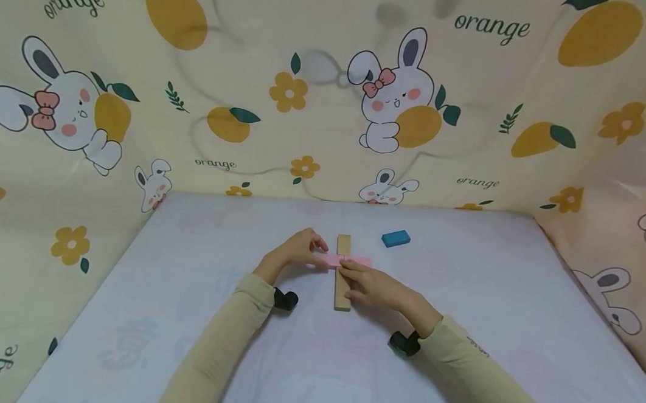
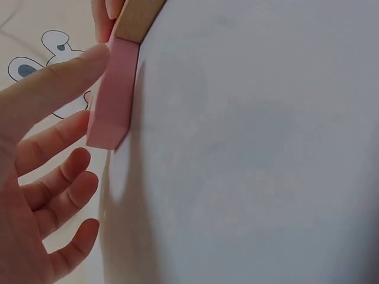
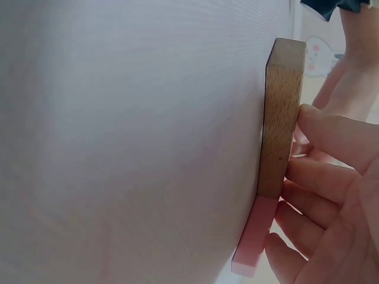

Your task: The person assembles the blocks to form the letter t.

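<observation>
Plain wooden blocks and pink blocks lie in a cross on the white table. The near wooden block (image 1: 342, 301) and the far wooden block (image 1: 344, 244) run lengthwise, and pink shows on both sides. My left hand (image 1: 298, 247) pinches the left pink block (image 2: 115, 97) between thumb and index finger; its other fingers are loosely bent. My right hand (image 1: 376, 286) rests at the crossing. Its thumb touches the near wooden block (image 3: 280, 118), with the other fingertips along that block and the right pink block (image 3: 256, 234). The fingers partly hide the middle of the cross.
A blue block (image 1: 396, 239) lies apart, to the right of the far wooden block. Behind the table and at its sides hangs a patterned cloth (image 1: 327, 128) with rabbits and oranges. Black wrist cameras (image 1: 405, 343) sit below both wrists.
</observation>
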`<state>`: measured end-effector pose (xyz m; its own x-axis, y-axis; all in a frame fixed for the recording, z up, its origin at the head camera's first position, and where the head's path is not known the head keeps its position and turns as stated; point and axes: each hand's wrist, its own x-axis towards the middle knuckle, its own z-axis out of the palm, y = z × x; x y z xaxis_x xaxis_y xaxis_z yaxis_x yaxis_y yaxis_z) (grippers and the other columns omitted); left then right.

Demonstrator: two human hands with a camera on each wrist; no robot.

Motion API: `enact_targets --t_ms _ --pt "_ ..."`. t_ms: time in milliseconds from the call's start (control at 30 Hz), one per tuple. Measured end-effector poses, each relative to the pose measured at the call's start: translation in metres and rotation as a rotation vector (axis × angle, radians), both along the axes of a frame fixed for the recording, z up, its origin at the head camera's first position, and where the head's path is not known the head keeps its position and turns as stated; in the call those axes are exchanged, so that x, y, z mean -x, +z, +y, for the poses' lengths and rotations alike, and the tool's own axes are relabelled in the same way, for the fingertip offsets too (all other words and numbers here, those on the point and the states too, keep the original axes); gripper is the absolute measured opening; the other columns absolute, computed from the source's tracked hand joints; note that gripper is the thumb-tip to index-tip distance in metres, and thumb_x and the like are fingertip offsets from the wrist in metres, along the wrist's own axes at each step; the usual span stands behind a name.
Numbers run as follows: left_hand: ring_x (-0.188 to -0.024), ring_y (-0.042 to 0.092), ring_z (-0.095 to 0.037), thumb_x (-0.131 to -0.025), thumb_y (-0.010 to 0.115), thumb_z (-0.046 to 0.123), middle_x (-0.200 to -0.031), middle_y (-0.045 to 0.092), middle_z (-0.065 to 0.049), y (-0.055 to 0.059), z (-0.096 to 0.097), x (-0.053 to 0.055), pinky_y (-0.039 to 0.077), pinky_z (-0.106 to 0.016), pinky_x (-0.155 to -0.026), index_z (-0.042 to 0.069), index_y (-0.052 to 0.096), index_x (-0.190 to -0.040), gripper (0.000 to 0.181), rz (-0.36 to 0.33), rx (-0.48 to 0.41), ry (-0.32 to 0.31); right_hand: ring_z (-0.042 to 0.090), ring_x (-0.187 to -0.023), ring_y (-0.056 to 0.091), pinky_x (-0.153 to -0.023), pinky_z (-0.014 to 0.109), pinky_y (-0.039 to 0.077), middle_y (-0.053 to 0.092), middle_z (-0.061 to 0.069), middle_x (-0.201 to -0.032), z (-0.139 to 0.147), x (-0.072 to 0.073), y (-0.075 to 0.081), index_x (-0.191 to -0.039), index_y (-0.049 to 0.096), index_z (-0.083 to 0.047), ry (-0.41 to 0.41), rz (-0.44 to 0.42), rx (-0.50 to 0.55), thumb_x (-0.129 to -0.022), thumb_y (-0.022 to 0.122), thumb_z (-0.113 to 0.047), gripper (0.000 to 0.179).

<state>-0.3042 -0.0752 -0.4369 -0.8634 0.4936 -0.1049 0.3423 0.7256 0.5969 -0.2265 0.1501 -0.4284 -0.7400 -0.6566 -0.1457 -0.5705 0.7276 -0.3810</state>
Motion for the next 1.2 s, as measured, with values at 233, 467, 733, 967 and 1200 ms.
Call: enact_targets --t_ms 233,467,733,967,1200 --pt "-0.091 0.052 -0.018 -0.071 0.085 0.026 -0.102 0.058 -0.01 -0.004 -0.005 -0.003 0.041 -0.024 -0.078 0.008 0.071 -0.106 0.042 0.015 0.007 0.006 0.034 -0.146 0.031 -0.112 0.052 0.035 0.031 0.015 -0.157 0.001 0.0 0.001 -0.145 0.041 -0.002 -0.012 -0.024 0.007 -0.095 0.059 -0.027 0.059" --pt "-0.091 0.053 -0.018 -0.074 0.083 0.023 -0.102 0.059 -0.01 -0.006 -0.008 -0.005 0.043 -0.027 -0.081 0.008 0.071 -0.107 0.038 0.041 0.004 0.008 0.034 -0.146 0.031 -0.113 0.052 0.035 0.031 0.015 -0.158 0.002 0.002 0.001 -0.146 0.04 -0.003 -0.016 -0.017 0.007 -0.095 0.059 -0.028 0.059" --pt "-0.092 0.054 -0.019 -0.076 0.081 0.022 -0.103 0.06 -0.011 -0.007 -0.009 -0.007 0.044 -0.027 -0.081 0.007 0.072 -0.106 0.035 0.055 -0.001 -0.002 0.034 -0.146 0.03 -0.114 0.051 0.034 0.031 0.016 -0.158 0.001 0.001 -0.001 -0.145 0.04 -0.002 -0.006 -0.018 0.017 -0.095 0.059 -0.027 0.059" --pt "-0.093 0.056 -0.021 -0.075 0.082 0.021 -0.105 0.061 -0.013 -0.008 -0.008 -0.012 0.046 -0.03 -0.083 0.005 0.067 -0.114 0.045 0.086 -0.004 -0.006 0.035 -0.145 0.032 -0.113 0.051 0.036 0.033 0.017 -0.156 -0.001 -0.001 0.001 -0.144 0.042 -0.001 0.0 -0.006 0.022 -0.095 0.06 -0.026 0.058" --pt "-0.109 0.057 -0.026 -0.077 0.08 0.021 -0.115 0.061 -0.014 -0.003 -0.004 -0.023 0.046 -0.041 -0.097 0.006 0.064 -0.119 0.047 0.135 0.029 0.003 0.034 -0.144 0.034 -0.112 0.051 0.037 0.034 0.017 -0.156 0.0 -0.002 0.001 -0.144 0.042 -0.001 0.0 0.016 0.015 -0.095 0.06 -0.026 0.058"
